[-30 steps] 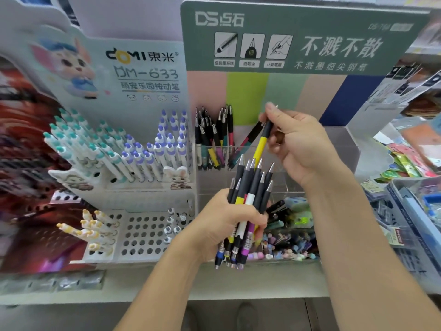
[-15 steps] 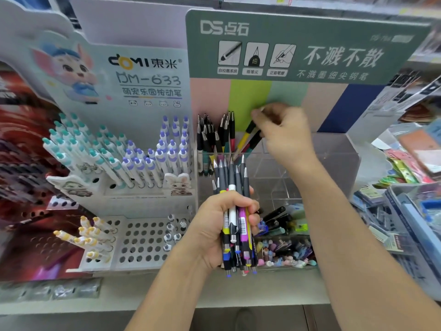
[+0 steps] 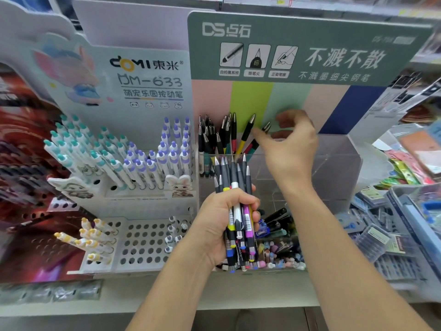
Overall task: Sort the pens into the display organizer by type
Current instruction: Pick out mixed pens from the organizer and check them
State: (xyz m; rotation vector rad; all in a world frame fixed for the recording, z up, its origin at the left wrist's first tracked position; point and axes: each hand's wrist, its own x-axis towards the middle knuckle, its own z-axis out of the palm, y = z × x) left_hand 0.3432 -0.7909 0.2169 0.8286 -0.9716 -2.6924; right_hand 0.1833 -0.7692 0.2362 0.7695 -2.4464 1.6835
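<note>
Left hand [image 3: 224, 225] is clutching a pen bundle [image 3: 238, 211] as ready stock | right hand [image 3: 290, 149], grip loosely parted and empty, is hovering beside the yellow-barrelled pen [image 3: 245, 134] in the clear organizer [image 3: 334, 163].

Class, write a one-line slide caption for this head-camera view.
Left hand grips a bundle of pens while the right hand hovers open beside the yellow-barrelled pen in the clear organizer.

White pegboard stand [image 3: 143, 244], cartoon-rabbit backboard [image 3: 133, 75]: teal-capped [image 3: 78, 149], purple-capped [image 3: 167, 149], yellow-capped markers [image 3: 90, 237]. Green header sign [image 3: 334, 44]. Packaged stationery [image 3: 391, 237], right. Red poster [image 3: 21, 177], left.
</note>
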